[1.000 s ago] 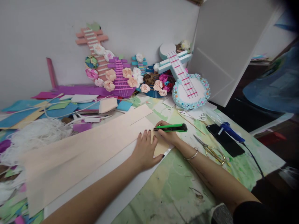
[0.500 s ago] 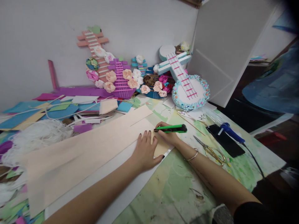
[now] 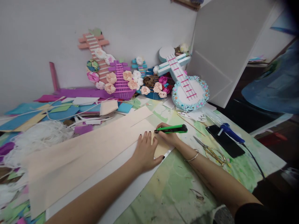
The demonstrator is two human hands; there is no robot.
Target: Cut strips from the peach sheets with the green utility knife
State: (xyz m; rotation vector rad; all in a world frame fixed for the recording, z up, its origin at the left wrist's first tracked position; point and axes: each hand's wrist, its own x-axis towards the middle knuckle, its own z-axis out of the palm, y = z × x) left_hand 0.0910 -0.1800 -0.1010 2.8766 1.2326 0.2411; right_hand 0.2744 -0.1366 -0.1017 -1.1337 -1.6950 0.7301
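My left hand (image 3: 145, 152) lies flat with its fingers spread, pressing on the right part of a long peach sheet (image 3: 88, 152). A slit runs partway into that sheet near its far right edge. In my right hand (image 3: 167, 137) is a green and black utility knife (image 3: 173, 128), held nearly level with its tip end just beyond my left fingertips. Whether the blade touches the sheet is too small to make out. Beneath the peach sheet lies a white sheet (image 3: 130, 193), showing along the near side.
Gold-handled scissors (image 3: 211, 151), a black phone (image 3: 224, 141) and a blue glue gun (image 3: 231, 132) lie to the right. White string (image 3: 39, 140) and coloured paper scraps (image 3: 65, 109) crowd the left. Decorated paper instruments (image 3: 187, 84) lean against the back wall.
Hardly anything differs. The view has shifted very slightly, while both hands, the knife and the sheet keep about the same places.
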